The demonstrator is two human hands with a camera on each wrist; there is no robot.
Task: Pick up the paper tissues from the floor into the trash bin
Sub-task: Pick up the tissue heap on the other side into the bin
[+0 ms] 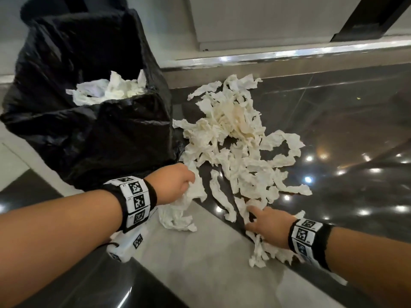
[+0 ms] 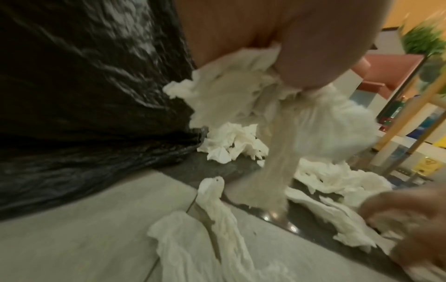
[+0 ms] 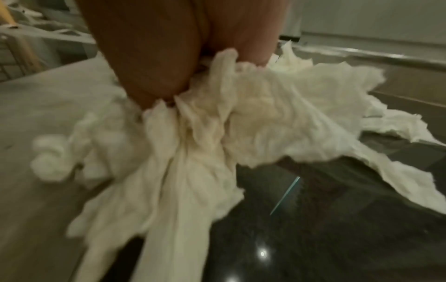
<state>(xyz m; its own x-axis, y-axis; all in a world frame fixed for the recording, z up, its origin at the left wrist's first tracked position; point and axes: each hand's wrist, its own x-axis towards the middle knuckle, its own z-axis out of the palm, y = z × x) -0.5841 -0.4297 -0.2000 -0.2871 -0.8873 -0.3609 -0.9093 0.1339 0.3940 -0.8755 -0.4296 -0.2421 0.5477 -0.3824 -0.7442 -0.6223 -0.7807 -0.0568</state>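
- Head cam: your left hand (image 1: 178, 184) grips a tissue bunch (image 1: 178, 210) beside the trash bin (image 1: 89, 138); your right hand (image 1: 270, 225) clutches tissues (image 1: 263, 252) on the floor (image 1: 200, 263). Big pile (image 1: 235, 138) right of bin.
- L wrist: fingers (image 2: 311, 57) clamped on tissues.
- R wrist: fingers (image 3: 154, 63) closed on a wad.

Green plant (image 2: 424, 41) top right, yellow caution sign (image 2: 426, 167), red-brown furniture (image 2: 395, 72), blurry bg.

Polished dark floor (image 1: 333, 121) reflecting ceiling lights, banded by a grey strip (image 1: 200, 263); pale wall (image 1: 255, 18) with metal skirting (image 1: 289, 55); black post (image 1: 367, 16) at upper right.
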